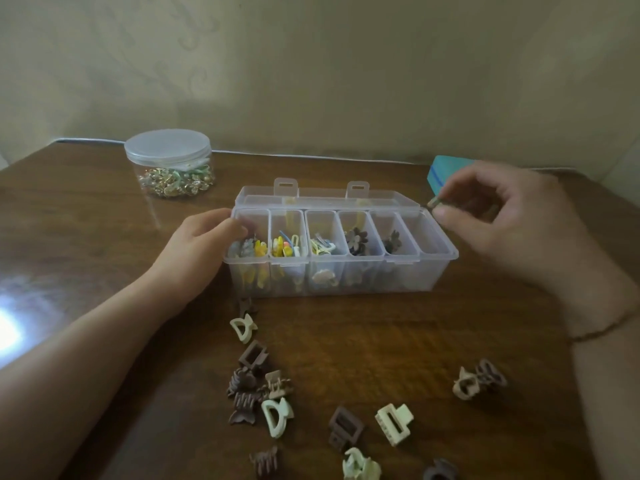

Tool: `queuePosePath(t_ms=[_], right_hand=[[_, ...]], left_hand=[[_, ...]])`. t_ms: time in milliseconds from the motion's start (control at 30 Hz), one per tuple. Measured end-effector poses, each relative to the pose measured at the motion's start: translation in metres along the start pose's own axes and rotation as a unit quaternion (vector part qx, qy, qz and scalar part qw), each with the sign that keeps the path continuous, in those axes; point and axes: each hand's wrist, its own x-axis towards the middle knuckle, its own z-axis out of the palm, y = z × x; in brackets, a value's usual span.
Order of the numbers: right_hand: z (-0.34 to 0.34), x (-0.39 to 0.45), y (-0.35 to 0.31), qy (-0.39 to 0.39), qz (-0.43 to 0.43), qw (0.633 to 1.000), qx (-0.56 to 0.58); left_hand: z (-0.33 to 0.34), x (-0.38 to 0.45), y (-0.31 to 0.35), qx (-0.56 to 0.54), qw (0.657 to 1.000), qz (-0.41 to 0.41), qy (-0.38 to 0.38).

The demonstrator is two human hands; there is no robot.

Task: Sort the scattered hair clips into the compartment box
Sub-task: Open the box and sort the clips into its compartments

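Here the right hand hovers just past the right end of the clear compartment box, its thumb and forefinger pinched shut on a small brownish clip, too small and blurred to name further. The clip sits level with the box's back right corner, just outside its rim, so the open compartments lie to the hand's left and slightly toward the person. The nearest cell, the rightmost one, looks empty; the next one in holds a dark flower-shaped clip, and the one after that a brown flower clip. The coming move likely turns on a short carry leftward over the rim and a release into whichever cell matches.

The left hand rests against the box's left end, fingers curled around that corner and holding nothing loose, apparently steadying it.

In front of the box, many claw clips lie scattered, among them a cream rectangular claw clip and a brown rectangular claw clip. Plenty of sorting seems to remain.
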Motion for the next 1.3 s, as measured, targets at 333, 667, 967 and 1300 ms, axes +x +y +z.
queuePosePath(t_ms=[333,667,967,1300], right_hand=[[-0.023,-0.006,-0.011,-0.305,0.001,0.952,0.020],[-0.014,-0.021,-0.030,-0.556,0.048,0.818,-0.139],[0.000,-0.014,-0.025,-0.561,0.052,0.821,-0.097],[0.003,-0.020,-0.032,-0.508,-0.011,0.859,-0.063]], left_hand=[[-0.008,0.001,0.001,-0.052,0.997,-0.029,0.046],[-0.015,0.003,-0.005,-0.058,0.995,0.014,0.083],[-0.017,0.004,-0.007,-0.078,0.994,0.010,0.075],[-0.016,0.006,-0.010,-0.058,0.996,0.016,0.068]])
